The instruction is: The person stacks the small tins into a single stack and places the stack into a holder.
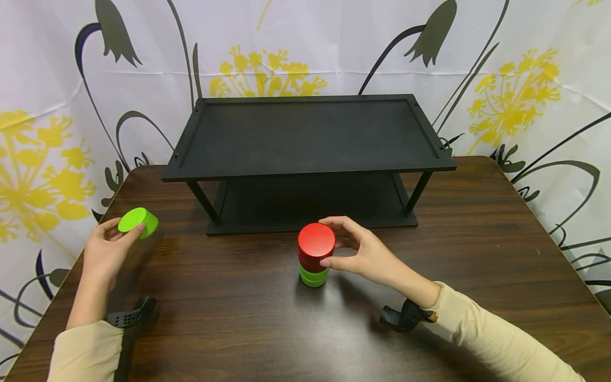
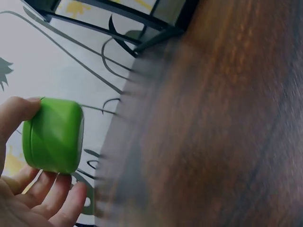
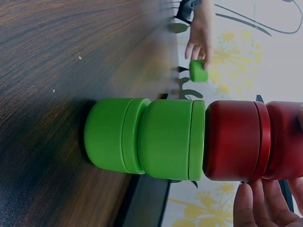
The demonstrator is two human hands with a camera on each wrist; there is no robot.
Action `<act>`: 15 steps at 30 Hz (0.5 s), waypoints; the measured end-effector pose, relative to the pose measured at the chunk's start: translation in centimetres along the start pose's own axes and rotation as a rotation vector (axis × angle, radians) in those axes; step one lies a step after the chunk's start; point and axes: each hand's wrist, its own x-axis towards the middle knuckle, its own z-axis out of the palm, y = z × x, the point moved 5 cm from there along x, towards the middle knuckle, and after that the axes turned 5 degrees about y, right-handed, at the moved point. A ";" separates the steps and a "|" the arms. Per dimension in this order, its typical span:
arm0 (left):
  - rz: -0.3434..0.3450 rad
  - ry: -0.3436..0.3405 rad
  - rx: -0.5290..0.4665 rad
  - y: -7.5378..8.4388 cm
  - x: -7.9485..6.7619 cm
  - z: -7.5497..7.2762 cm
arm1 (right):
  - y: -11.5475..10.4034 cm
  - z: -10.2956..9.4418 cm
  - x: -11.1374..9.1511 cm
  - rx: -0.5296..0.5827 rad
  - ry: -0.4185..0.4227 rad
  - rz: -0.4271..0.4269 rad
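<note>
On the left, my left hand (image 1: 106, 252) pinches a small green lidded jar (image 1: 147, 225) between thumb and fingers, holding it tilted above the table. In the left wrist view the thumb lies over one end of the green jar (image 2: 54, 137), with fingertips beneath. My right hand (image 1: 365, 257) grips the upper red jar (image 1: 317, 241) of an upright stack at the table's middle. From the right wrist, the stack shows two green jars (image 3: 113, 135) at the bottom, then a red jar (image 3: 233, 140), then the gripped red jar (image 3: 286, 140) on top.
A black two-level shelf (image 1: 305, 135) stands behind the stack, its lower board (image 1: 310, 204) close to the table. The dark wooden table (image 1: 229, 318) extends in front. Behind hangs a white curtain (image 1: 334, 42) with yellow and grey flowers.
</note>
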 end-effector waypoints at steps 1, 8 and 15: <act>-0.013 0.011 -0.021 0.1 -0.1 -0.1 | 0.0 0.0 0.0 0.001 0.000 0.000; -0.095 0.123 -0.214 1.3 -0.6 -0.6 | -0.1 0.0 0.0 0.004 -0.001 0.006; -0.076 0.198 -0.514 3.6 -1.8 -1.0 | -0.1 0.0 -0.1 0.009 0.000 0.004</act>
